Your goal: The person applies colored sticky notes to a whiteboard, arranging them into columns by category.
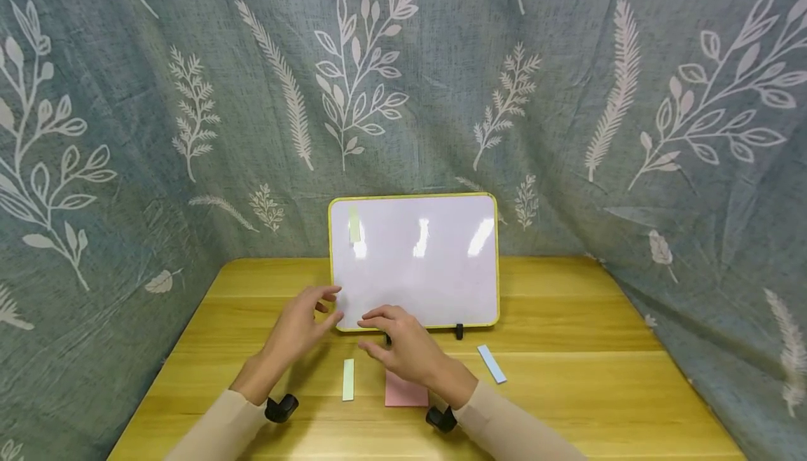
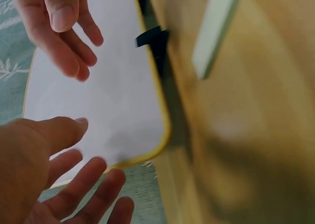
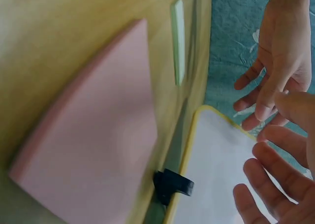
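My left hand [image 1: 295, 329] hovers by the lower left corner of a yellow-rimmed whiteboard [image 1: 429, 279], fingers loosely bent and holding nothing. To its right, my right hand [image 1: 406, 349] hangs over the table in front of the board's lower edge, its fingers apart and nothing between them. A pale green sticky note [image 1: 354, 226] clings to the board's upper left. Under the right hand lies a pink sticky note pad [image 1: 406, 394], partly covered in the head view. A narrow green sticky note pad [image 1: 348, 380] lies between the hands; a narrow blue one [image 1: 492, 364] lies to the right.
Black feet [image 1: 459, 331] hold the whiteboard upright on the wooden table [image 1: 567, 391]. Behind the table and at its sides hangs a grey-green curtain [image 1: 441, 83] with white leaf prints. Each wrist wears a small black camera [image 1: 281, 408].
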The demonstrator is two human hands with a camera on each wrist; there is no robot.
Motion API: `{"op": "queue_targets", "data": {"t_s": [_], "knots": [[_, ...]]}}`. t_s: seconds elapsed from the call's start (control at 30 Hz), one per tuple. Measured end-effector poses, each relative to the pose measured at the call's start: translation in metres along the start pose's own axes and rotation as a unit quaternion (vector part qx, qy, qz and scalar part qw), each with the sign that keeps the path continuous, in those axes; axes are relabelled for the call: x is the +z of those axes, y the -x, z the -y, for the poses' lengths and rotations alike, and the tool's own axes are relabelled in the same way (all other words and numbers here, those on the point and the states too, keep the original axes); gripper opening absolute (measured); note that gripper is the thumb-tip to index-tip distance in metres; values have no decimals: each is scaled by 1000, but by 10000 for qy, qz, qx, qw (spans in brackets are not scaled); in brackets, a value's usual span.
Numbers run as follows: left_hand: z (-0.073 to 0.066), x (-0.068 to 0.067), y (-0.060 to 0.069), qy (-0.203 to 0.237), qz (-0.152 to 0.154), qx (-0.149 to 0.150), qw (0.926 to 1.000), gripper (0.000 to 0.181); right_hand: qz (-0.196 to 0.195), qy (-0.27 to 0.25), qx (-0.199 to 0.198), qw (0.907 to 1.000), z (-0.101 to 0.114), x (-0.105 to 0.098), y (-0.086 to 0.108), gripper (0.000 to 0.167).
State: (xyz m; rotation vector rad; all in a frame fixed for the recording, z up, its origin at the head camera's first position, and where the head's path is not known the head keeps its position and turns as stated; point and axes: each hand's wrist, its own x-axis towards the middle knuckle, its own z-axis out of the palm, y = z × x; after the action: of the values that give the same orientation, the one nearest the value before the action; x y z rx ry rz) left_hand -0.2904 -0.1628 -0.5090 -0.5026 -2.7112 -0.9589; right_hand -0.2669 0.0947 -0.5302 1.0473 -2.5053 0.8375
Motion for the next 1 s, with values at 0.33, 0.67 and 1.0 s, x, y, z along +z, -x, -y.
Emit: {"op": "queue_targets", "data": {"t_s": [0.33, 0.67, 1.0], "knots": [[8, 10, 31, 235, 855, -148, 9960, 25, 1250, 211, 136, 9918, 7, 14, 9, 44], [16, 10, 44, 5, 1389, 136, 9902, 23, 1635, 162, 272, 9860, 12, 22, 10, 49], [19, 8, 49, -129, 1564, 500, 9863, 28, 1697, 422, 16, 9846, 14, 29, 10, 49]]}}
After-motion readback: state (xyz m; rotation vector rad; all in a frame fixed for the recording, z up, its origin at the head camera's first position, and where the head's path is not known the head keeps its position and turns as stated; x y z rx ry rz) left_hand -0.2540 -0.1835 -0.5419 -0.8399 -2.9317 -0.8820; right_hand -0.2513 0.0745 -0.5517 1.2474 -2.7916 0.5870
